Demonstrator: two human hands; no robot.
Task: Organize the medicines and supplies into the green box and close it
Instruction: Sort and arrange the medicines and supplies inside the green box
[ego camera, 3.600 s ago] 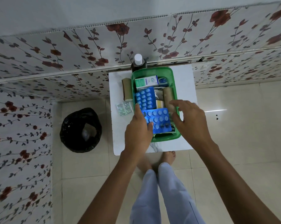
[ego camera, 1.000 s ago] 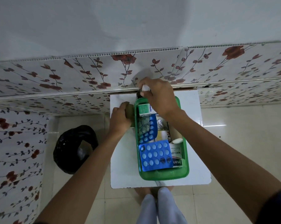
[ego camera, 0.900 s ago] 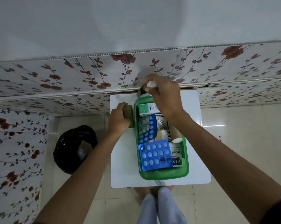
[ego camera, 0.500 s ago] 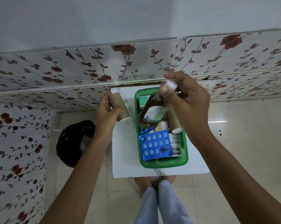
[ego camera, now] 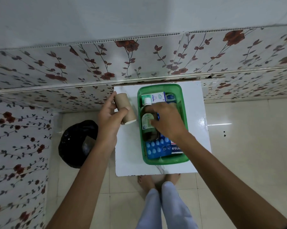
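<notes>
Centrally, on a white table (ego camera: 195, 113) set against the flowered wall, sits the green box (ego camera: 184, 113), open, no lid seen.

Readable writing: a white-and-green carton (ego camera: 156, 97) at the box's far end says "Optibex"; smaller print illegible. A red-white-blue pack (ego camera: 176, 148) at the near end shows upside-down letters, partly covered, something like "ansa". The bottle's label has print and a small code square, too blurred to read.

Contents of box, far to near: the carton; a small dark blue item (ego camera: 170, 97) beside it on the right, unidentified; a brown bottle (ego camera: 147, 126) with white cap, lying lengthwise along the left side; a blue blister sheet (ego camera: 156, 148) of pale round pills under the bottle's base; the lettered pack to its right.

Right hand (ego camera: 168, 123) reaches into the middle of the box, fingers curled down against the bottle's right side. Whether they truly clamp it cannot be told.

Left hand (ego camera: 109, 119), left of the box above the table's edge, is closed around a tan roll (ego camera: 125, 109), thumb across its front, roll tilted with its pale end toward the lower right.

Lower left of the table, on the tiled floor: a bin with black bag (ego camera: 78, 142).
</notes>
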